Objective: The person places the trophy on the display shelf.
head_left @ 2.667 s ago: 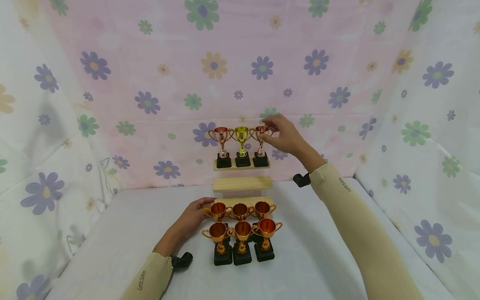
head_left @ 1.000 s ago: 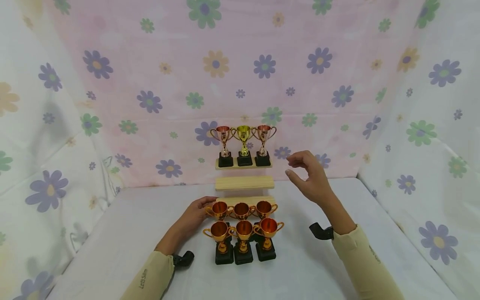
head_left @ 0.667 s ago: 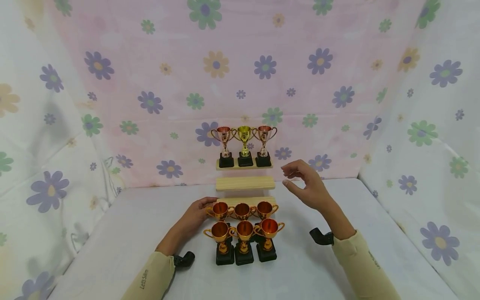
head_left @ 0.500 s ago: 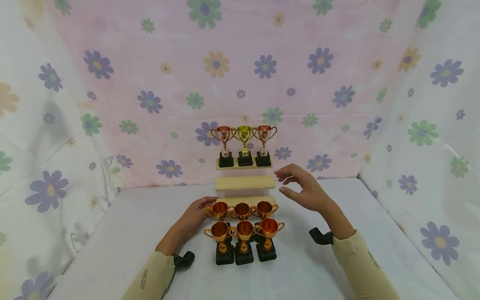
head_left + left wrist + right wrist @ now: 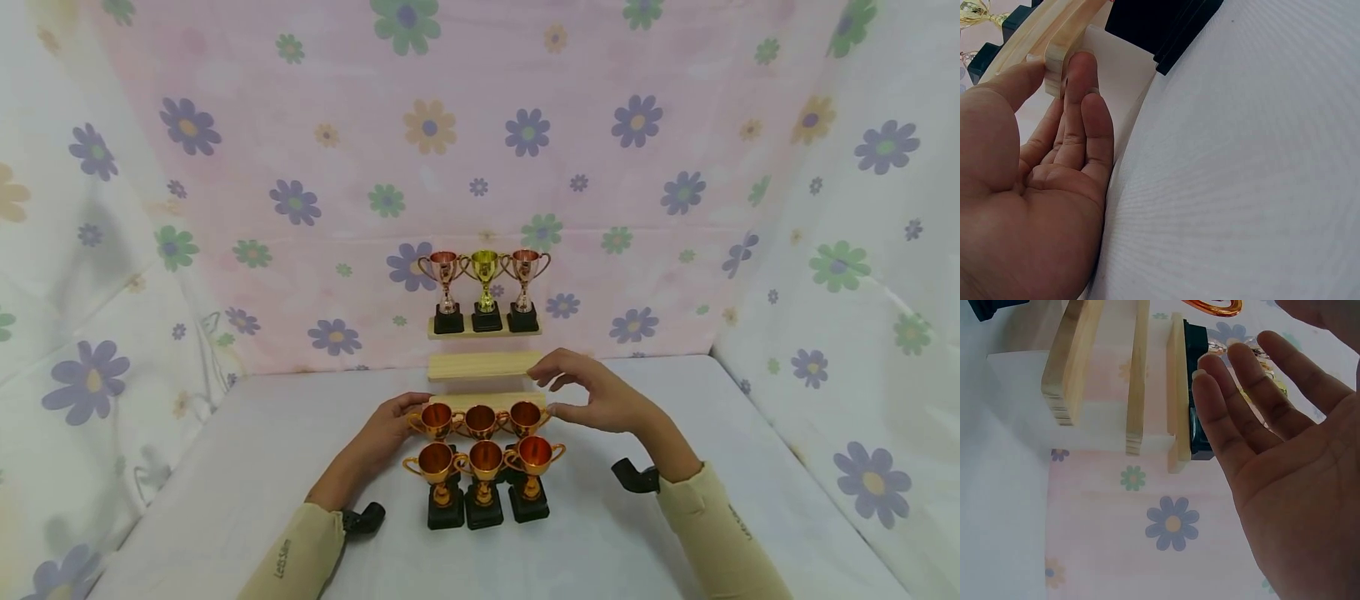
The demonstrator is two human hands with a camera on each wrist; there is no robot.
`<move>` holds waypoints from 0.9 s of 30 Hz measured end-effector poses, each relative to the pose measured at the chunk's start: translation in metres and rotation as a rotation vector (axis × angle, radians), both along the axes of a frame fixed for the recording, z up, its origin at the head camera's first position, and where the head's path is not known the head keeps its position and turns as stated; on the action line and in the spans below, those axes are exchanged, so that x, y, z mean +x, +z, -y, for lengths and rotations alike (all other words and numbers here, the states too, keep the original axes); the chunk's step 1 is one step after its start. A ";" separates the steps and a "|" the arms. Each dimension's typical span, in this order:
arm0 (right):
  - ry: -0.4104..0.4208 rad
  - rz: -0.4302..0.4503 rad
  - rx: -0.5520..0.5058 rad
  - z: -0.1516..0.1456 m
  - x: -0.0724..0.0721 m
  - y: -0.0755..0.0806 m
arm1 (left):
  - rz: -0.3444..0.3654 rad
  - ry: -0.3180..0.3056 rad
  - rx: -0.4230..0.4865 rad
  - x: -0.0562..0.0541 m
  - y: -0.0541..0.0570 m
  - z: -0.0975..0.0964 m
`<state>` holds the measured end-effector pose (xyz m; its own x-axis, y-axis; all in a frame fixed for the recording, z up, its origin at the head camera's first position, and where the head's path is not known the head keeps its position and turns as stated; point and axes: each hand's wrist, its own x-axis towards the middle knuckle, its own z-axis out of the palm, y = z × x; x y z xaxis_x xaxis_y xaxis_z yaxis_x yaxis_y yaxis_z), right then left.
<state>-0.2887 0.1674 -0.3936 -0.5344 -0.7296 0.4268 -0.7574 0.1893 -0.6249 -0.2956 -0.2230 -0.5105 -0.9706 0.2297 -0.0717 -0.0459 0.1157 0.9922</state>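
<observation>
My left hand (image 5: 384, 435) grips the left end of the lowest wooden shelf board (image 5: 487, 402); in the left wrist view thumb and fingers lie on either side of the board's end (image 5: 1057, 62). My right hand (image 5: 603, 398), fingers loosely bent and holding nothing, hovers beside the rear right orange-copper trophy cup (image 5: 527, 415). Its thumb tip is at that cup's handle; whether they touch I cannot tell. Several orange-copper trophy cups on black bases stand in two rows before the shelf. In the right wrist view, the right hand (image 5: 1297, 444) is spread near an orange handle (image 5: 1225, 307).
On the top board (image 5: 487, 327) stand a gold trophy cup (image 5: 486, 268) and two pinkish-copper ones, left (image 5: 445, 268) and right (image 5: 525, 267). The bare middle board (image 5: 480, 365) lies below them. Flowered cloth (image 5: 480, 125) walls surround the white table (image 5: 615, 533).
My right hand has left the top shelf's right trophy cup, drawn back, then moved down and left to the rear right orange-copper cup. The left hand has stayed at the board.
</observation>
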 end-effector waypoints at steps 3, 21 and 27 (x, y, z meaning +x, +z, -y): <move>0.005 0.014 0.036 0.002 0.002 -0.001 | 0.001 0.004 -0.008 0.000 0.000 0.001; 0.055 0.063 0.133 0.015 0.002 -0.014 | 0.001 -0.016 0.005 0.002 0.003 0.002; 0.037 0.102 0.176 0.019 0.006 -0.011 | 0.000 -0.019 0.002 0.002 0.003 0.002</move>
<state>-0.2824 0.1482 -0.4045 -0.5395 -0.8081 0.2366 -0.7007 0.2751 -0.6583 -0.2940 -0.2248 -0.5074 -0.9661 0.2482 -0.0715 -0.0439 0.1151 0.9924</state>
